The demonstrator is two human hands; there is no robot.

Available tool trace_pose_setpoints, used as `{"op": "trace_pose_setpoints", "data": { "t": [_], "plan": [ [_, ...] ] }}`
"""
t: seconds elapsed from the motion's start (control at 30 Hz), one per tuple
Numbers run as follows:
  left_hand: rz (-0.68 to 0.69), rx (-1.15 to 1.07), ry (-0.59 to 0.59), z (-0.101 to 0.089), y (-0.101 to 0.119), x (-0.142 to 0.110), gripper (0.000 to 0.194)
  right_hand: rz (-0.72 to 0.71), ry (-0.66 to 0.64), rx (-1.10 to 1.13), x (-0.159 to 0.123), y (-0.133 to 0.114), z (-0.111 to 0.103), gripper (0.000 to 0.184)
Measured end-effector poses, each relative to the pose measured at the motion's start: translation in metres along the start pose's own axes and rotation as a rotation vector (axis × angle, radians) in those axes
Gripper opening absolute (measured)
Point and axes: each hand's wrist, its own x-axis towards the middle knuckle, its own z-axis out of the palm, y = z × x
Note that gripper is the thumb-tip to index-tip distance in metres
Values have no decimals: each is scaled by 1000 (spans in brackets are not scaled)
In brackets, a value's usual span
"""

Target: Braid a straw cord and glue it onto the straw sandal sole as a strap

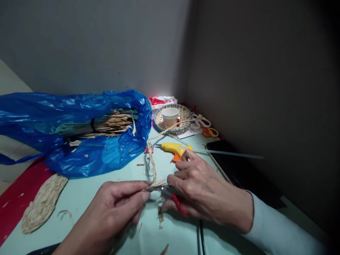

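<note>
Between thumb and fingers, my left hand (119, 203) pinches the near end of a twisted straw cord (151, 161). The cord runs away from me across the table and over a woven basket. My right hand (203, 186) grips red-handled scissors (178, 203), fingers curled around the handles. The scissor blades lie at the pinched end of the cord, close to my left fingertips, where a short pale strip sticks out. Whether the blades are fully closed I cannot make out. Just beyond my right hand lies a yellow glue gun (172, 148) with a clear glue stick in its back.
A blue plastic bag (95, 161) with dried husks (117, 124) spreads at the left. Nearer sits a braided straw oval (45, 203). At the back, the woven basket (158, 125) bears a paper cup (170, 116); orange-handled scissors (209, 132) lie beside it. A dark flat object (239, 170) borders the right wall.
</note>
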Motion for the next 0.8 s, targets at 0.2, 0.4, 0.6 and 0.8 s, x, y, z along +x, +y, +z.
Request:
{"op": "trace_pose_setpoints", "data": {
  "t": [0.2, 0.4, 0.6, 0.8],
  "plan": [
    [27, -41, 18, 0, -1, 2, 29, 40, -20, 46, 0, -1, -3, 51],
    [78, 19, 31, -2, -1, 3, 27, 2, 10, -3, -1, -1, 0, 53],
    [-6, 14, -6, -3, -1, 1, 44, -12, 23, -6, -1, 0, 2, 51],
    [19, -13, 16, -2, -2, 1, 28, 51, 11, 56, -1, -4, 0, 55]
  ]
}}
